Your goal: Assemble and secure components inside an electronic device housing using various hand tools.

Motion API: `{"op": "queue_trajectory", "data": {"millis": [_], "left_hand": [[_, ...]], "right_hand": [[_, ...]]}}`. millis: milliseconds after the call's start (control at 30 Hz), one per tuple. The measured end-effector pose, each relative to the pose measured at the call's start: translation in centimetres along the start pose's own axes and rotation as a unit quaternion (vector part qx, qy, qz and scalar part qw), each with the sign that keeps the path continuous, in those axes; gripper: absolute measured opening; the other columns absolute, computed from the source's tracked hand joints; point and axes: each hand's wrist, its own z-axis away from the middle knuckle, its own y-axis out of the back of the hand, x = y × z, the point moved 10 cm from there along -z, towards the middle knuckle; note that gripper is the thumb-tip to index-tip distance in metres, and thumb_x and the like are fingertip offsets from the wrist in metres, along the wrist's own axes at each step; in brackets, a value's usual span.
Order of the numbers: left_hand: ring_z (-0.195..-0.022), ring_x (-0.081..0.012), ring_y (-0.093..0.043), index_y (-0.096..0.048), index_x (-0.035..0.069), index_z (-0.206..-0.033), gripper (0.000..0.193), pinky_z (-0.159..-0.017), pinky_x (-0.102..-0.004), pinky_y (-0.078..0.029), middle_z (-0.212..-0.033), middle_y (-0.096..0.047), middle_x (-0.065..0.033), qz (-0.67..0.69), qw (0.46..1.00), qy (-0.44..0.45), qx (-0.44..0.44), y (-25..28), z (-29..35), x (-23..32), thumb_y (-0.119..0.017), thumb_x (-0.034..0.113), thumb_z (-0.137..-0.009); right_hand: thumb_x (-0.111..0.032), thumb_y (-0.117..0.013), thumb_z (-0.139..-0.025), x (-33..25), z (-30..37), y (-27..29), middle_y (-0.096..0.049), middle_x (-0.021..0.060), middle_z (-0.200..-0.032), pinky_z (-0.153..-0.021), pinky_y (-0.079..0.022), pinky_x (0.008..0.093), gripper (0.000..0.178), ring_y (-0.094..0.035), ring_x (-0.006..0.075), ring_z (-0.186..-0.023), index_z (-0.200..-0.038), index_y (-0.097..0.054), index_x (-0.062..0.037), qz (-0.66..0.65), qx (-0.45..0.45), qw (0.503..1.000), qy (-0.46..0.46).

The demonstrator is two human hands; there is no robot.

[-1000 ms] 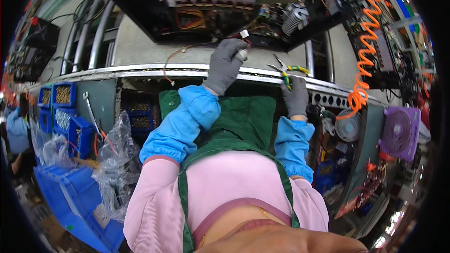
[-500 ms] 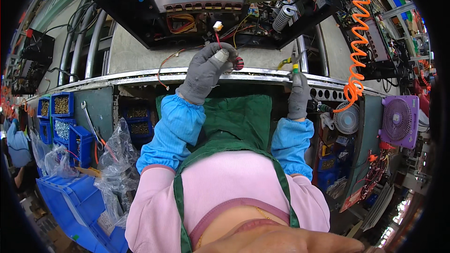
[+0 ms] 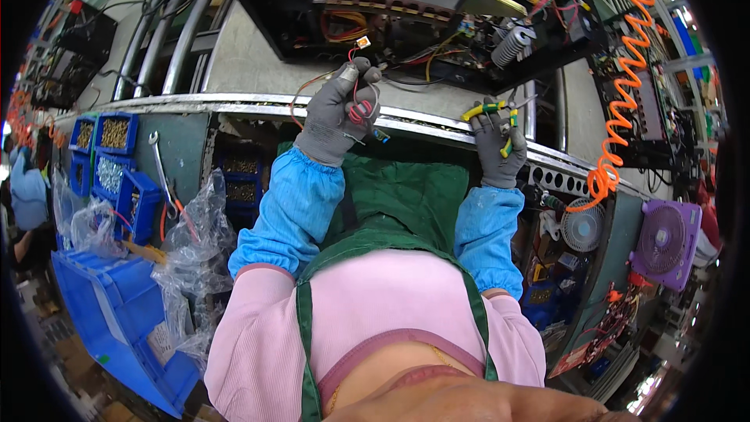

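My left hand (image 3: 332, 121), in a grey glove, is closed on a thin wire harness with the fingers curled. A small white connector (image 3: 362, 43) sticks out above the fingertips. Red wire wound into a small ring (image 3: 360, 112) lies against the palm, and a loose lead trails off to the left. In my right hand (image 3: 500, 158), also gloved, is a pair of pliers (image 3: 512, 119) with yellow-and-green handles, its metal jaws pointing up and right. Both hands are over the bench's metal front edge (image 3: 426, 126). Beyond them stands a black equipment case (image 3: 291, 45) with boards and wiring inside.
An orange coiled air hose (image 3: 617, 109) hangs at the right, above a purple fan (image 3: 666, 244). Blue screw bins (image 3: 117, 134), a wrench (image 3: 162, 168), plastic bags (image 3: 191, 266) and a large blue crate (image 3: 117, 297) are at the left. Metal rollers (image 3: 168, 35) flank the bench plate.
My left hand has turned, bringing the wire ring from beyond the fingers to the palm side. My right hand has turned the pliers, and their handles now show spread. The whole view has shifted slightly.
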Motion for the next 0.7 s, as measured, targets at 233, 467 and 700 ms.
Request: {"op": "queue_trajectory", "data": {"millis": [233, 467, 700], "left_hand": [[-0.082, -0.0147, -0.06, -0.054, 0.002, -0.111, 0.025, -0.069, -0.0245, -0.051, -0.117, -0.058, -0.0146, -0.186, 0.969, -0.126, 0.102, 3.2, 4.3, 8.1, -0.043, 0.021, -0.099], [-0.069, -0.0083, -0.044, -0.055, 0.002, -0.11, 0.021, -0.053, -0.0162, -0.044, -0.096, -0.056, -0.0076, -0.128, 0.935, -0.329, 0.039, 0.3, 16.2, 21.9, -0.05, 0.017, -0.096], [-0.075, -0.0124, -0.05, -0.058, 0.001, -0.105, 0.018, -0.048, -0.0143, -0.044, -0.103, -0.059, -0.015, -0.05, 0.885, -0.455, 0.083, 0.7, 24.9, 27.1, -0.049, 0.015, -0.097]], "right_hand": [[-0.026, -0.063, -0.078, -0.2, 0.1, 3.7, -0.051, 0.0157, -0.131, -0.111, -0.02, 0.0564, 0.052, -0.042, 0.0324, -0.127, -0.124, -0.054, -0.0037, -0.076, 0.025, 0.996, -0.04], [-0.016, -0.057, -0.082, 0.3, 0.1, 2.3, -0.037, 0.0237, -0.142, -0.115, -0.015, 0.0545, 0.058, -0.027, 0.0387, -0.136, -0.134, -0.04, 0.004, -0.069, 0.0, 0.994, -0.084], [-0.018, -0.06, -0.08, 0.2, -0.5, 2.8, -0.04, 0.0247, -0.14, -0.114, -0.019, 0.0545, 0.059, -0.033, 0.0387, -0.133, -0.132, -0.043, 0.0051, -0.029, 0.03, 0.997, -0.064]]}}
